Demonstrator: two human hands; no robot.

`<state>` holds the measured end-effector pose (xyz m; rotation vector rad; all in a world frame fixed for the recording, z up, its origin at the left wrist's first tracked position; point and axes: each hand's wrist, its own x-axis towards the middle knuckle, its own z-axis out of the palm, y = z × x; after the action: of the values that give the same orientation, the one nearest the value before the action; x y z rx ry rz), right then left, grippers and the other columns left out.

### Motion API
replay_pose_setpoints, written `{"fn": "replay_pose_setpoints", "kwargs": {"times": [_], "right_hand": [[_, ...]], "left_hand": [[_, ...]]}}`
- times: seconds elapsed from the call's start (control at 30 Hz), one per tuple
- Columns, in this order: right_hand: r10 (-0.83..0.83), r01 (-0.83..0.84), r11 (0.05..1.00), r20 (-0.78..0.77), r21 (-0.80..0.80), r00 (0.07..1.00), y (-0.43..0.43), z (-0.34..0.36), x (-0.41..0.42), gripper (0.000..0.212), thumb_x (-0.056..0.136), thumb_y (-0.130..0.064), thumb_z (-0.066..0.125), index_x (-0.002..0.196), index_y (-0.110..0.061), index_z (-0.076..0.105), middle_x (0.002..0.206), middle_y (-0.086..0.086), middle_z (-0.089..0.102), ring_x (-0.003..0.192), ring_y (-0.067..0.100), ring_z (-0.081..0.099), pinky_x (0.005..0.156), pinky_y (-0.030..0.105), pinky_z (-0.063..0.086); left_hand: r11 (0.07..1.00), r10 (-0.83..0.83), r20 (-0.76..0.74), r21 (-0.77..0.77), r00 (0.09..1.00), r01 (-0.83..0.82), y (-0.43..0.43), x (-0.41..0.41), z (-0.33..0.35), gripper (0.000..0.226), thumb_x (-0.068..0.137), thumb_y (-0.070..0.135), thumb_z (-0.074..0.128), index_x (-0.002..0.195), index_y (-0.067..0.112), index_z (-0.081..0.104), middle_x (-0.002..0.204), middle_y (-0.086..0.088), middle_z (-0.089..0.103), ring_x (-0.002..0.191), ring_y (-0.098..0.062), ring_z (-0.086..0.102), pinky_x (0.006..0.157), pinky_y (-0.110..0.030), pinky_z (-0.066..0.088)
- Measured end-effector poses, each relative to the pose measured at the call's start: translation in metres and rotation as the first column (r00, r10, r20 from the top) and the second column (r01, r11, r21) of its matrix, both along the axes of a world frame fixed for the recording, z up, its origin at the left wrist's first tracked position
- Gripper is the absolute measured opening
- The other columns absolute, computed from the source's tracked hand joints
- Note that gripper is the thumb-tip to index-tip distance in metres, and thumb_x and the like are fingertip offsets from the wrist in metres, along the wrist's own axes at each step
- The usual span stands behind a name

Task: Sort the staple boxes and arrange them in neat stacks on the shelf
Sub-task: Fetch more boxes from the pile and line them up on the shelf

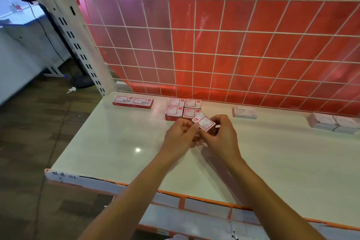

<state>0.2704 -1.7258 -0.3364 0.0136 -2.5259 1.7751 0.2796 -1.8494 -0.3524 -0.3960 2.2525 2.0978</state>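
White shelf (pixel 116 142) with staple boxes (pixel 184 108)

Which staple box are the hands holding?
The tilted red-and-white box, pinched between the left hand and right hand; every other box lies flat on the shelf.

Two bare forearms (pixel 136 191), a left hand (pixel 180 137) and a right hand (pixel 222 138), slim fingers (pixel 191 129).
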Motion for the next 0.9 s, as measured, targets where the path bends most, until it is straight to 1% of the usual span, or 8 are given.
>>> {"fn": "replay_pose_setpoints", "kwargs": {"times": [0.1,0.17,0.23,0.3,0.4,0.6,0.73,0.9], "right_hand": [[0.07,-0.068,0.996,0.03,-0.063,0.997,-0.012,0.002,0.009,0.042,0.079,-0.01,0.074,0.107,-0.019,0.045,0.102,-0.005,0.054,0.079,0.003,0.058,0.058,0.003,0.044],[0.128,-0.126,0.991,0.035,-0.035,0.991,-0.015,0.0,0.012,0.04,0.08,-0.007,0.073,0.106,-0.021,0.046,0.102,-0.009,0.055,0.082,0.002,0.059,0.062,0.004,0.047],[0.183,-0.183,0.982,0.012,0.036,0.983,-0.017,-0.001,0.015,0.034,0.081,-0.002,0.069,0.102,-0.021,0.049,0.104,-0.008,0.057,0.088,0.005,0.06,0.07,0.007,0.049],[0.239,-0.236,0.965,-0.01,0.115,0.971,-0.019,-0.001,0.017,0.031,0.081,0.0,0.065,0.096,-0.024,0.052,0.104,-0.009,0.057,0.093,0.007,0.058,0.077,0.01,0.049],[0.286,-0.285,0.951,0.014,0.123,0.958,-0.021,-0.001,0.019,0.033,0.083,0.002,0.064,0.09,-0.028,0.052,0.091,-0.021,0.055,0.084,-0.002,0.057,0.069,0.004,0.046],[0.18,-0.183,0.961,0.036,0.206,0.983,-0.015,-0.01,0.011,0.02,0.085,-0.004,0.065,0.09,-0.023,0.057,0.084,-0.015,0.057,0.079,0.003,0.057,0.066,0.007,0.048],[0.119,-0.133,0.967,0.077,0.219,0.99,-0.011,-0.013,0.003,0.019,0.088,-0.006,0.063,0.093,-0.023,0.058,0.09,-0.01,0.057,0.082,0.006,0.055,0.064,0.004,0.039],[0.077,-0.098,0.971,0.1,0.219,0.992,-0.009,-0.017,-0.003,0.02,0.089,-0.006,0.062,0.097,-0.024,0.058,0.1,-0.005,0.06,0.087,0.008,0.057,0.066,0.004,0.039]], "left_hand": [[0.999,-0.027,-0.028,-0.04,0.999,0.026,-0.006,0.004,0.004,0.026,0.087,0.033,0.067,0.107,0.022,0.054,0.104,0.006,0.067,0.088,-0.009,0.067,0.072,-0.026,0.059],[0.991,-0.067,-0.066,-0.122,0.996,0.058,-0.013,0.006,0.008,0.037,0.084,0.03,0.071,0.114,0.024,0.05,0.102,0.016,0.062,0.089,0.001,0.062,0.065,-0.01,0.052],[0.979,-0.102,-0.074,-0.182,0.992,0.087,-0.021,0.007,0.007,0.047,0.08,0.026,0.075,0.117,0.025,0.047,0.102,0.016,0.06,0.089,0.003,0.06,0.063,-0.005,0.048],[0.965,-0.128,-0.066,-0.239,0.99,0.109,-0.03,0.007,0.005,0.052,0.077,0.026,0.078,0.119,0.025,0.048,0.107,0.013,0.06,0.091,-0.001,0.06,0.062,-0.005,0.047],[0.933,-0.153,-0.057,-0.338,0.987,0.125,-0.044,0.006,0.006,0.048,0.077,0.025,0.078,0.117,0.027,0.051,0.109,0.011,0.061,0.095,-0.005,0.062,0.062,-0.004,0.046],[0.764,-0.227,-0.042,-0.627,0.973,0.151,-0.067,0.003,0.011,0.049,0.074,0.042,0.078,0.119,0.03,0.06,0.105,0.012,0.057,0.084,0.001,0.054,0.064,-0.002,0.042],[0.763,-0.164,-0.006,-0.634,0.986,0.123,-0.078,-0.001,0.006,0.053,0.074,0.031,0.08,0.119,0.022,0.054,0.118,0.005,0.065,0.095,-0.008,0.058,0.077,-0.014,0.045],[0.794,-0.118,-0.047,-0.605,0.992,0.065,-0.075,-0.001,0.007,0.049,0.076,0.022,0.079,0.118,0.017,0.055,0.113,0.001,0.068,0.085,-0.007,0.061,0.072,-0.007,0.044]]}}
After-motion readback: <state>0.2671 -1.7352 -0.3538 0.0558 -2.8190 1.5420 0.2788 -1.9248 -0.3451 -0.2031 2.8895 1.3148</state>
